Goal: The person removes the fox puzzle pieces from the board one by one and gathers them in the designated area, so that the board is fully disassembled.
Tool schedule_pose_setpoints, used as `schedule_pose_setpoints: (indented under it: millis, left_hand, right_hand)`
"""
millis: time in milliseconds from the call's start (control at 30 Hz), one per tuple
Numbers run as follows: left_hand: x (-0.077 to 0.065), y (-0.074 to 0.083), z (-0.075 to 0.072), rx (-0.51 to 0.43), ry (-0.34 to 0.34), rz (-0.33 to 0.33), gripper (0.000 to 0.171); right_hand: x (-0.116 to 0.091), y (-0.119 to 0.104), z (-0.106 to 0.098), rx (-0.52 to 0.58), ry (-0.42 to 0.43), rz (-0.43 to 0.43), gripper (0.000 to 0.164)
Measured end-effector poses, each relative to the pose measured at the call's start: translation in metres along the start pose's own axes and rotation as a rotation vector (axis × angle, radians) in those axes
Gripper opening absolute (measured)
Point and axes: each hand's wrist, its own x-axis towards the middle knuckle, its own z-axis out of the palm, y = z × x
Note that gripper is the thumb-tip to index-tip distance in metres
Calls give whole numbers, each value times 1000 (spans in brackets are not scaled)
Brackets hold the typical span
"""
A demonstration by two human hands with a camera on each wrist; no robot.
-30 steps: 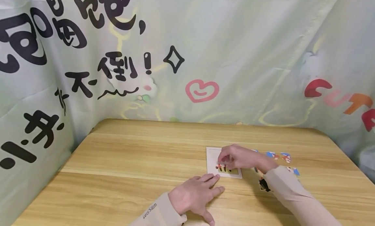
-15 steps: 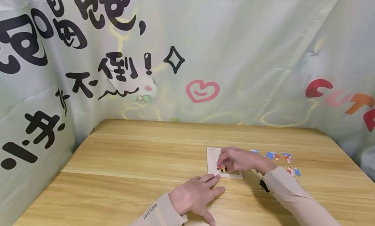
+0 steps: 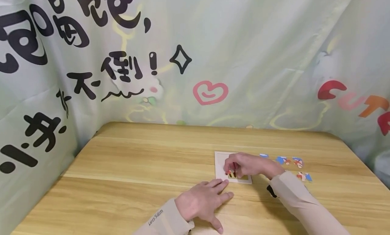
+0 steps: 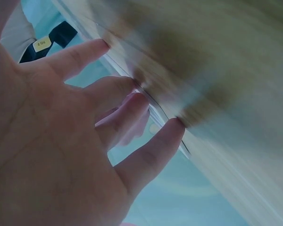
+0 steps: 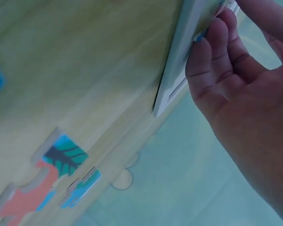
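Observation:
A white puzzle tray (image 3: 220,162) lies flat on the table, with picture pieces (image 3: 233,174) showing along its lower part. My right hand (image 3: 248,164) reaches over the tray with curled fingers, pinching a small puzzle piece that the fingers mostly hide. In the right wrist view a bit of blue (image 5: 199,36) shows by its fingertips, close against the tray's face. My left hand (image 3: 202,201) lies palm down with spread fingers, its fingertips right at the tray's near edge. Seen from the left wrist, the fingers (image 4: 153,153) stretch out towards the tabletop.
Several loose puzzle pieces (image 3: 304,176) lie right of the tray, some covered by my right forearm. From the right wrist, a pink, blue and green piece (image 5: 66,157) appears. A printed curtain (image 3: 259,59) hangs behind the table (image 3: 137,153). Black gear (image 3: 271,191) sits under the right cuff.
My right fingers have shifted slightly within the same area over the tray. A pale piece edge between them one second ago is now hidden. The left hand keeps its place.

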Motion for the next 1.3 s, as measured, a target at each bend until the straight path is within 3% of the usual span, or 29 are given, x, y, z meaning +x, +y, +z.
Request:
schedule_pose_setpoints:
  millis: [767,1300]
  left_hand:
    - [0,-1,-1,-9,3,8,98]
    - [-1,-1,0,-17,1,1,98]
  right_hand:
    - [0,0,1,18,2,-25,44]
    - [-4,-2,3,-70,61,-19,42]
